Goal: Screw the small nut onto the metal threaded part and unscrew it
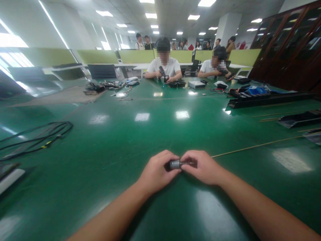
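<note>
Left hand is clamped on grey cylinder, right hand pinches thin dark piece at its end; cylinder sits between the hands. Yellowish rod lies on table, right of them.

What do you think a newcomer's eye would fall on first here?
Probably the glossy green tabletop, filling most of the view. At its near middle, the left hand holds a small grey cylinder, the right hand at the cylinder's end. Opposite, a white-shirted person holds a dark tool.
</note>
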Demonstrator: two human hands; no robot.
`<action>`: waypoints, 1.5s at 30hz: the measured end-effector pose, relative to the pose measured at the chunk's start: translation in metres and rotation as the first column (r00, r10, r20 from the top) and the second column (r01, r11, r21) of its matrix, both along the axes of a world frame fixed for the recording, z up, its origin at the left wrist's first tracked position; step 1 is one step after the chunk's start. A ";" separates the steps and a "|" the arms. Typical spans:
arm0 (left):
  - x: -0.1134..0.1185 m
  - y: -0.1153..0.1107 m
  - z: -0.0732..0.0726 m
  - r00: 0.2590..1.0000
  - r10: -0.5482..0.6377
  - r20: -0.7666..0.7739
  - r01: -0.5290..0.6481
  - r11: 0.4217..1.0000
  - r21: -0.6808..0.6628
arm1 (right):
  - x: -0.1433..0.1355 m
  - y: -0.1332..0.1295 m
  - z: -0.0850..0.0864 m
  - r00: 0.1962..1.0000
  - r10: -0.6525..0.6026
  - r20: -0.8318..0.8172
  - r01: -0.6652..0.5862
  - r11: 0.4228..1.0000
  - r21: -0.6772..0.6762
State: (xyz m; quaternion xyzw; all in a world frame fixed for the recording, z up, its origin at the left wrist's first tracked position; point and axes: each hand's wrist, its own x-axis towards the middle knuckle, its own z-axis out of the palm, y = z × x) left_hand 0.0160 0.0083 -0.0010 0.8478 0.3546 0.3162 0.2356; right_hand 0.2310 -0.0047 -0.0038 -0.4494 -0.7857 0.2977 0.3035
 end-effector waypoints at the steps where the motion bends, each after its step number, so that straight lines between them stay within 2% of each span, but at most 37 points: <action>1: 0.000 0.000 0.000 1.000 0.000 -0.001 0.000 1.000 0.000 | 0.000 0.000 0.000 1.000 -0.001 0.001 0.001 1.000 -0.001; 35: 0.001 -0.001 0.003 1.000 -0.003 0.008 0.003 1.000 -0.006 | 0.002 -0.001 0.003 0.999 0.029 -0.035 -0.029 1.000 -0.009; 45: 0.000 -0.001 -0.001 0.999 -0.002 0.033 0.001 1.000 0.015 | 0.003 -0.001 0.002 0.999 0.033 -0.024 -0.032 0.999 0.004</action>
